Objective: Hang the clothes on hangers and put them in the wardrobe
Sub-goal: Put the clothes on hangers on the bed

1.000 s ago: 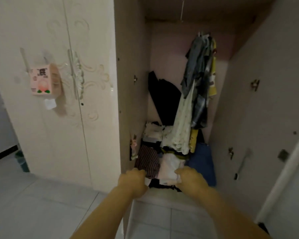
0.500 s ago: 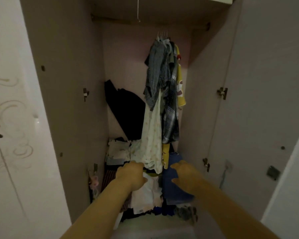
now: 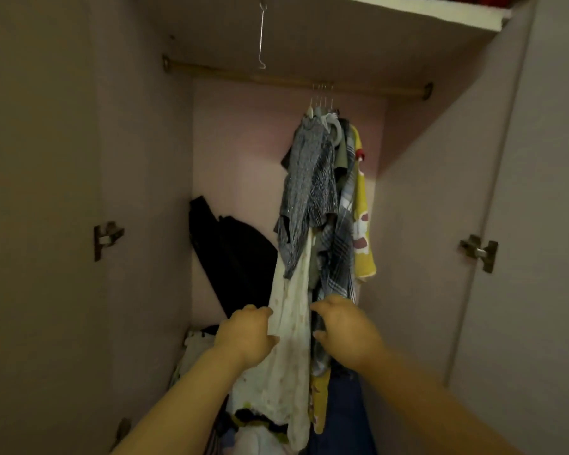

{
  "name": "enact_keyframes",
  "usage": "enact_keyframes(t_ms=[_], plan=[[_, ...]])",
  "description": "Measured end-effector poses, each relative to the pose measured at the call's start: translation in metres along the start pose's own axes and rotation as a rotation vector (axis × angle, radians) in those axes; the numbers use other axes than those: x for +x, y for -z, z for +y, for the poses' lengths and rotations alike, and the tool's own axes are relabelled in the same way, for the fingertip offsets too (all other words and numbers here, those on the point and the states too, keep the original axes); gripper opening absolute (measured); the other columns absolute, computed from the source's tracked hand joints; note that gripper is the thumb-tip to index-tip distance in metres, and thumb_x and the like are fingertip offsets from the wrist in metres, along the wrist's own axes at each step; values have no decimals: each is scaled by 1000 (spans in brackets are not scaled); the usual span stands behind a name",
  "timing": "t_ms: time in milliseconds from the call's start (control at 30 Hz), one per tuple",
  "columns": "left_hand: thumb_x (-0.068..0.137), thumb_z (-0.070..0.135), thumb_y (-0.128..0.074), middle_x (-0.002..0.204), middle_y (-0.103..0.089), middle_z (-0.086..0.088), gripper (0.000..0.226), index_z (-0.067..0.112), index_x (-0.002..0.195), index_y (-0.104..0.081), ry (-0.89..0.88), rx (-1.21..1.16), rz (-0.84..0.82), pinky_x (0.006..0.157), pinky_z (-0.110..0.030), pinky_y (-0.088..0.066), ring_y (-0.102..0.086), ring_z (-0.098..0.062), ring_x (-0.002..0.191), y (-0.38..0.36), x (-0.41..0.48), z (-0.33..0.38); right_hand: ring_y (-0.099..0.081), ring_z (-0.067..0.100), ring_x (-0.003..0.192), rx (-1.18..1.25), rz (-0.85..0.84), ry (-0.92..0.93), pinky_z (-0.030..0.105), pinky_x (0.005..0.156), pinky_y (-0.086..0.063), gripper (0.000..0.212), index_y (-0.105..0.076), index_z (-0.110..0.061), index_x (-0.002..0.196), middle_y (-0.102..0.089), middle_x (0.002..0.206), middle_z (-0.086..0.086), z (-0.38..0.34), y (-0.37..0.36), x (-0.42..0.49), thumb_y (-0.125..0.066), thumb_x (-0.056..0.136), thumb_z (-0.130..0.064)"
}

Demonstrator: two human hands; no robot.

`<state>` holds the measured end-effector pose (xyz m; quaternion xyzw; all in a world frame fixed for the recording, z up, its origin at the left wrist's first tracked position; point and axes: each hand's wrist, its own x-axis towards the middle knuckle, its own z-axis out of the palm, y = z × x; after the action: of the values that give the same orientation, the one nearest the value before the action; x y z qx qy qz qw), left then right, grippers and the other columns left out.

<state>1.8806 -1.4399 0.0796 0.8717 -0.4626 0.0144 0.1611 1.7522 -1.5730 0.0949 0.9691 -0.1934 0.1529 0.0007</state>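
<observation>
1. Wardrobe (image 3: 440, 192): open, door (image 3: 539, 224) swung out at right. 2 hinges in view, 1 on the left wall (image 3: 107, 239), 1 on the door side (image 3: 478, 252).
2. Rod (image 3: 211, 72): runs wall to wall under the shelf (image 3: 424, 13). A bare wire hook (image 3: 261, 34) hangs from above, in front of the rod's left part.
3. Hangers (image 3: 322, 100): bunched together right of the rod's middle, all loaded.
4. Hung clothes, left to right: grey shirt (image 3: 309, 192), plaid shirt (image 3: 342, 244), yellow top (image 3: 363, 238). The yellow top carries a white and red print, too blurred to read. A long white garment (image 3: 291, 349) hangs below the grey shirt, its hem reaching the pile (image 3: 197, 349) on the wardrobe floor.
5. Black cloth (image 3: 234, 254): leans against the back wall, left of the hung clothes.
6. Left hand (image 3: 247, 336): fingers and thumb curled on the white garment's left edge, pinching the cloth.
7. Right hand (image 3: 345, 333): curled narrow against the garment's right edge, touching the fabric; whether it holds any cannot be told.
</observation>
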Motion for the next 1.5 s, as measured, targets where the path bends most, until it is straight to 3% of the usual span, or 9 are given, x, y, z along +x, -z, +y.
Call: enact_keyframes(t_ms=[233, 567, 767, 933, 1133, 1267, 1500], plan=[[92, 37, -54, 138, -41, -7, 59, 21, 144, -31, 11, -42, 213, 100, -40, -42, -44, -26, 123, 35, 106, -12, -39, 25, 123, -82, 218, 137, 34, 101, -35, 51, -36, -21, 143, -41, 136, 3, 24, 32, 116, -49, 95, -23], [91, 34, -55, 138, -43, -5, 57, 23, 143, -33, -181, -234, 571, 99, -33, -41, -45, -22, 122, 100, 276, -31, -35, 25, 125, -294, 551, 202, 32, 104, -27, 51, -37, -19, 142, -41, 136, 5, 35, 104, 286, -47, 92, -13], [91, 34, -55, 140, -40, -2, 59, 23, 144, -32, -307, -320, 676, 103, -30, -34, -39, -18, 126, 123, 361, -37, -25, 25, 135, -470, 734, 136, 38, 116, -7, 52, -37, -18, 142, -35, 144, 8, 55, 143, 371, -50, 91, -17], [90, 38, -56, 135, -44, 1, 59, 24, 143, -34, -397, -299, 752, 101, -26, -33, -41, -15, 122, 130, 403, -33, -32, 29, 134, -460, 864, 32, 42, 114, -18, 52, -40, -15, 141, -39, 144, 11, 106, 166, 395, -54, 92, -26], [91, 38, -55, 140, -39, 4, 58, 25, 143, -33, -393, -255, 829, 106, -28, -30, -36, -14, 128, 147, 434, -25, -43, 29, 126, -367, 957, -55, 42, 105, -31, 49, -42, -13, 139, -48, 138, 9, 160, 185, 425, -46, 96, -36], [92, 39, -53, 143, -36, 3, 58, 25, 144, -31, -379, -218, 899, 107, -32, -29, -33, -16, 131, 170, 446, -14, -53, 28, 110, -385, 962, -60, 39, 86, -40, 43, -47, -18, 133, -57, 123, 6, 172, 197, 454, -41, 97, -41], [91, 38, -53, 144, -35, -1, 61, 24, 145, -28, -358, -107, 1019, 108, -38, -29, -33, -21, 131, 212, 459, 10, -59, 26, 92, -459, 993, 36, 28, 60, -33, 32, -54, -22, 121, -62, 104, 3, 176, 208, 487, -45, 96, -39]])
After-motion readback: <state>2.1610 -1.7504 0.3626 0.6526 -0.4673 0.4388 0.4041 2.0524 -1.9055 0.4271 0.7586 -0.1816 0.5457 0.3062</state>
